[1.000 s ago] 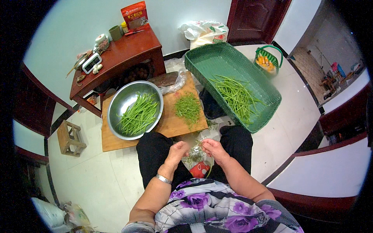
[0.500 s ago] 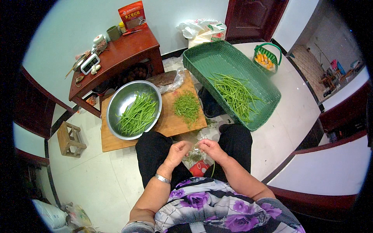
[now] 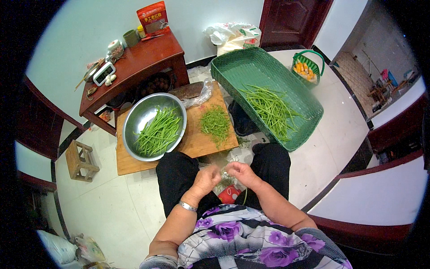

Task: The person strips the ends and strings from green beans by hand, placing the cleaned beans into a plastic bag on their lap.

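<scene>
My left hand (image 3: 208,178), with a silver bangle at the wrist, is closed over my lap, its fingertips slightly blurred. Whatever it pinches is too small to make out. Close beside it, my right hand (image 3: 242,174) is closed around a thin green stalk (image 3: 245,196) whose lower end hangs below the fist. Ahead and left, a steel bowl (image 3: 145,117) tilts on a wooden board (image 3: 188,145) with many cut green stalks (image 3: 159,133) inside. A pile of fine green trimmings (image 3: 215,124) lies on the board. Long green stalks (image 3: 271,111) fill part of a green woven tray (image 3: 242,62).
A red-brown table (image 3: 150,52) stands at the far left with jars and a red pouch (image 3: 152,18). Behind the tray sits a green basket (image 3: 307,66) of yellow-orange pieces. A small wooden stool (image 3: 82,160) is at left. Below my hands lies something red (image 3: 230,194).
My hands have shifted slightly, the right one a little to the left, while staying close together. The bowl, tray and trimmings look the same.
</scene>
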A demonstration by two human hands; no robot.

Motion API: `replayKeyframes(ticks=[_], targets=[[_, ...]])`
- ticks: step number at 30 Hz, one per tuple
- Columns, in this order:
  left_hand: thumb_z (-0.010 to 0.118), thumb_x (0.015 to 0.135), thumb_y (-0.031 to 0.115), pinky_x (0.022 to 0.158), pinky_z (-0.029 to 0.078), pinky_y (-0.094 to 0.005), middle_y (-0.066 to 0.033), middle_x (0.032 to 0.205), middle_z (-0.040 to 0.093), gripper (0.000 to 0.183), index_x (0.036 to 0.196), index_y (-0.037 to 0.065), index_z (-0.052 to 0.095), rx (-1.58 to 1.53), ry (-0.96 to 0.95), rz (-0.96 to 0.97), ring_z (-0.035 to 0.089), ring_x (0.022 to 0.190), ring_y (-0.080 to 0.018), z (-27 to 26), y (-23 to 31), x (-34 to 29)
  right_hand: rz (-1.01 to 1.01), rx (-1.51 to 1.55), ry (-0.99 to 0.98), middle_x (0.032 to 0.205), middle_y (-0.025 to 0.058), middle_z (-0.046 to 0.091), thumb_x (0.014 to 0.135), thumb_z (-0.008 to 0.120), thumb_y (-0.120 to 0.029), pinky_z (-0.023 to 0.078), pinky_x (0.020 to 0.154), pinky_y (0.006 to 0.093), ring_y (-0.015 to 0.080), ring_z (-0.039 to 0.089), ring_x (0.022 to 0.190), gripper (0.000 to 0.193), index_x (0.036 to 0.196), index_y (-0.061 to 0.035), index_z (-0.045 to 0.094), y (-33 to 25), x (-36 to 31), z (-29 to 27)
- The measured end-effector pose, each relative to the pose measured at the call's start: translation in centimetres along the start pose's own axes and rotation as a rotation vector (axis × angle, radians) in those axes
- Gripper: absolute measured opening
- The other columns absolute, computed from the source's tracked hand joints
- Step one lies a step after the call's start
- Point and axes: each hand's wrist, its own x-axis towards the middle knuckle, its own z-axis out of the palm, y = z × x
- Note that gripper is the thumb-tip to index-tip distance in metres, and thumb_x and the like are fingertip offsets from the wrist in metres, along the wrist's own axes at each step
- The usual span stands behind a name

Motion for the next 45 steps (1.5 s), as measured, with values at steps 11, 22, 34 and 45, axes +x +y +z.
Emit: replayKeyframes(ticks=[11, 22, 34, 45], targets=[[0.051, 0.072, 0.012, 0.051, 0.038, -0.0258, -0.0027, 0.060, 0.047, 0.010, 0.074, 0.002, 0.050, -0.365, -0.072, -0.094, 0.045, 0.055, -0.0117, 0.5, -2.2, 0.1, 0.155, 0.079, -0.064, 0.070, 0.0009, 0.055, 0.079, 0.051, -0.009, 0.036, 0.047, 0.0193, 0.0058, 0.046, 0.055, 0.011, 0.089, -0.0057, 0.049, -1.5, -0.1, -0.4], [0.048, 0.076, 0.014, 0.044, 0.031, -0.0190, 0.0035, 0.059, 0.043, 0.008, 0.071, 0.007, 0.050, -0.823, -0.157, -0.335, 0.038, 0.049, -0.0050, -0.3, -0.1, 0.3, 0.178, 0.274, -0.243, 0.069, 0.0055, 0.056, 0.082, 0.048, -0.014, 0.033, 0.040, 0.0172, 0.0045, 0.039, 0.044, 0.012, 0.089, -0.0045, 0.048, -1.8, -0.2, -0.2], [0.046, 0.079, 0.016, 0.045, 0.031, -0.0187, 0.0031, 0.059, 0.044, 0.013, 0.071, 0.007, 0.050, -1.004, -0.007, -0.331, 0.037, 0.048, -0.0055, -1.0, 0.5, 0.4, 0.215, 0.501, -0.098, 0.073, 0.0071, 0.055, 0.082, 0.047, -0.018, 0.034, 0.042, 0.0185, 0.0060, 0.039, 0.045, 0.016, 0.093, -0.0062, 0.043, -2.6, -0.4, -0.9], [0.055, 0.077, 0.013, 0.050, 0.035, -0.0185, 0.0022, 0.066, 0.051, 0.014, 0.088, 0.005, 0.055, -0.787, 0.039, -0.231, 0.042, 0.053, -0.0057, 0.3, 1.3, 0.5, 0.276, 0.528, -0.252, 0.072, 0.0066, 0.055, 0.081, 0.049, -0.016, 0.033, 0.043, 0.0166, 0.0058, 0.040, 0.047, 0.015, 0.091, -0.0061, 0.045, -2.8, -0.5, -0.8]])
